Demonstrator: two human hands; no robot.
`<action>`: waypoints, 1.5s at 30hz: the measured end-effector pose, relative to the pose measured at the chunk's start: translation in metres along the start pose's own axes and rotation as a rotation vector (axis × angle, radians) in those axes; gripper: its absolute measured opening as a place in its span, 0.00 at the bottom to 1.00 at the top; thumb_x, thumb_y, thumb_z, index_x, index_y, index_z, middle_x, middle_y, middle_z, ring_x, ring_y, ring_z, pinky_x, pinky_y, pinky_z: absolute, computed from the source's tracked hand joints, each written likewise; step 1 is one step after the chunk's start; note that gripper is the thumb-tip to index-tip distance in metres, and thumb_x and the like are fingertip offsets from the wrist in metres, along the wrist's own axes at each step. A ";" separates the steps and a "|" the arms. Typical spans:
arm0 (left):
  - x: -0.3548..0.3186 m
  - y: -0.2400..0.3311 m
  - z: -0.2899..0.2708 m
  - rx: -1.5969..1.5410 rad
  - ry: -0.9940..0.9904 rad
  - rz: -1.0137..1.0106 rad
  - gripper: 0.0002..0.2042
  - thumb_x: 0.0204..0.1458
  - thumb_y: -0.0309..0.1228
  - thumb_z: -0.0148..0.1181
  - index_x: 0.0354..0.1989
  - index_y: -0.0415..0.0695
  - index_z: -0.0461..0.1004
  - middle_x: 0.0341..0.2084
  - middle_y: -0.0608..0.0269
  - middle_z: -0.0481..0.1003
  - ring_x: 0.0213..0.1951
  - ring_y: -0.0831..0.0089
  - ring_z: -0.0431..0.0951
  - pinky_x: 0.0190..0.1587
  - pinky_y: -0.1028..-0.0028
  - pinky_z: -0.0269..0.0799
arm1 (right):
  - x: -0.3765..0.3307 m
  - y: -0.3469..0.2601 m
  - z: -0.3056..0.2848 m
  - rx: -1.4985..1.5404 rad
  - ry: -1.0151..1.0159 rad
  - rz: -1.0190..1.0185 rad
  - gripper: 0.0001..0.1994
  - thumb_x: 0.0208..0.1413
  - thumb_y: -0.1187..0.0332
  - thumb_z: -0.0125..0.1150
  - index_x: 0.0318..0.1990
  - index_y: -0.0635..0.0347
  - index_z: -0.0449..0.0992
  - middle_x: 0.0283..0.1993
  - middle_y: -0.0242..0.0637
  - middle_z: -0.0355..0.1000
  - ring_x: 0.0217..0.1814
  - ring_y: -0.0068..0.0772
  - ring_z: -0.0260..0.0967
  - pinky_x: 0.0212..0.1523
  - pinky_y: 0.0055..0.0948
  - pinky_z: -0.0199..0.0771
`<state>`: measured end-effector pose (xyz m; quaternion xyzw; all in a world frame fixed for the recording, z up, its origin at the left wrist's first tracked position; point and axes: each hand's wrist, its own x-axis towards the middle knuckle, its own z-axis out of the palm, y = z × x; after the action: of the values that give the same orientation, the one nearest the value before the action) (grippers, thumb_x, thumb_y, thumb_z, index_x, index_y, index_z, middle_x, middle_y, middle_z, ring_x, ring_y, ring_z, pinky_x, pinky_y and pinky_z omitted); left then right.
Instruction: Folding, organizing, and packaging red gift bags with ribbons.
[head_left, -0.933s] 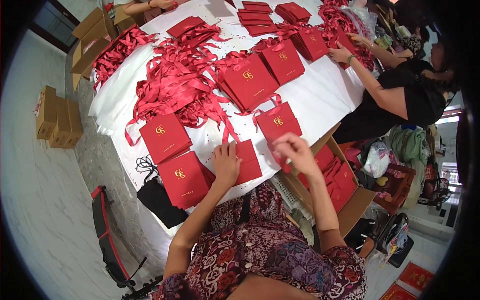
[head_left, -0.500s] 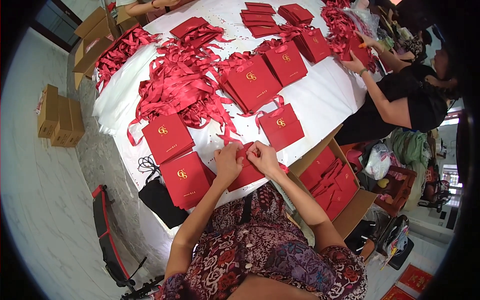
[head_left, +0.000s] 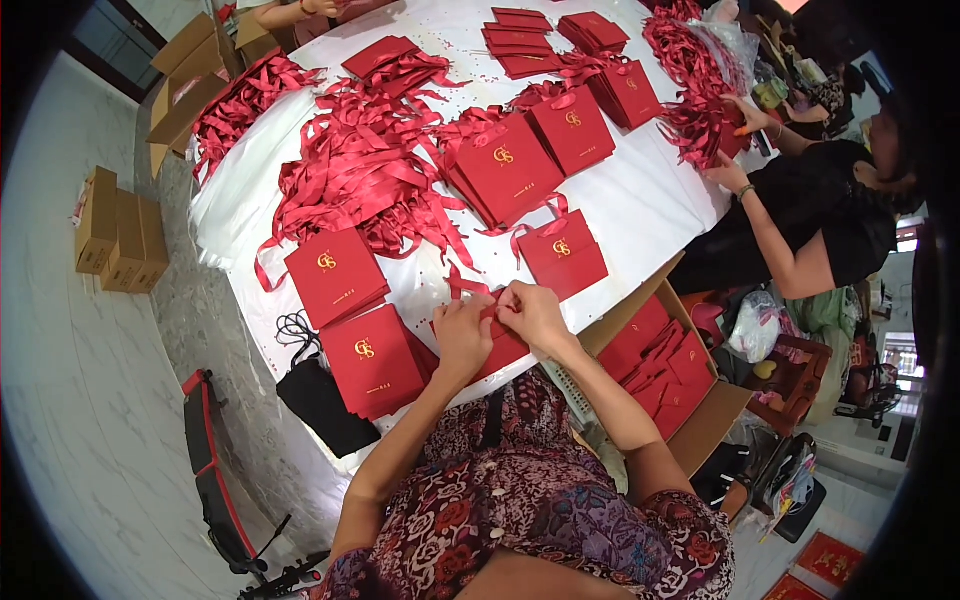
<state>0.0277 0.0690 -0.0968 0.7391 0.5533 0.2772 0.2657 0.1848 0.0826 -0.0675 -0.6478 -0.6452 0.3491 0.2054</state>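
Both my hands meet at the near edge of the white table [head_left: 650, 200]. My left hand [head_left: 463, 335] and my right hand [head_left: 533, 313] pinch the top of a flat red paper bag [head_left: 503, 346] with a red ribbon at its top. A stack of red bags with gold emblems [head_left: 375, 358] lies just left of my left hand. Another red bag [head_left: 335, 275] sits behind that stack. A finished bag with ribbon handles [head_left: 562, 254] lies beyond my right hand.
A heap of loose red ribbons [head_left: 360, 170] covers the table's middle, with more bag stacks [head_left: 505, 168] behind. A cardboard box of flat red bags [head_left: 665, 360] stands at my right. A person in black [head_left: 800, 220] works at the far right. Brown boxes [head_left: 115, 240] sit on the floor.
My right hand came down from the bag with ribbon handles and joined my left hand on the flat bag at the table's edge. Both hands now pinch its top.
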 end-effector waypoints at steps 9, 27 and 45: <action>0.007 0.007 -0.027 -0.149 -0.231 -0.050 0.11 0.44 0.28 0.63 0.38 0.48 0.74 0.30 0.65 0.78 0.37 0.64 0.75 0.44 0.63 0.61 | -0.002 -0.002 -0.031 0.194 -0.179 -0.009 0.10 0.52 0.62 0.65 0.32 0.59 0.77 0.22 0.41 0.72 0.26 0.36 0.74 0.29 0.34 0.71; 0.010 0.031 -0.039 -0.211 -0.239 0.213 0.11 0.43 0.40 0.70 0.29 0.49 0.76 0.22 0.70 0.76 0.28 0.71 0.74 0.42 0.69 0.59 | 0.028 0.042 -0.011 0.609 -0.227 0.168 0.08 0.55 0.69 0.60 0.32 0.64 0.81 0.23 0.27 0.73 0.25 0.14 0.64 0.27 0.20 0.65; 0.025 -0.016 0.002 -0.073 0.078 0.039 0.09 0.49 0.36 0.65 0.33 0.47 0.75 0.23 0.63 0.76 0.27 0.65 0.75 0.41 0.61 0.62 | -0.024 0.024 -0.039 0.899 -0.437 0.240 0.13 0.68 0.67 0.45 0.49 0.67 0.73 0.29 0.29 0.72 0.29 0.19 0.70 0.35 0.21 0.73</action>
<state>0.0242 0.0970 -0.1063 0.7282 0.5385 0.3308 0.2652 0.2309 0.0640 -0.0541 -0.4770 -0.3803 0.7404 0.2824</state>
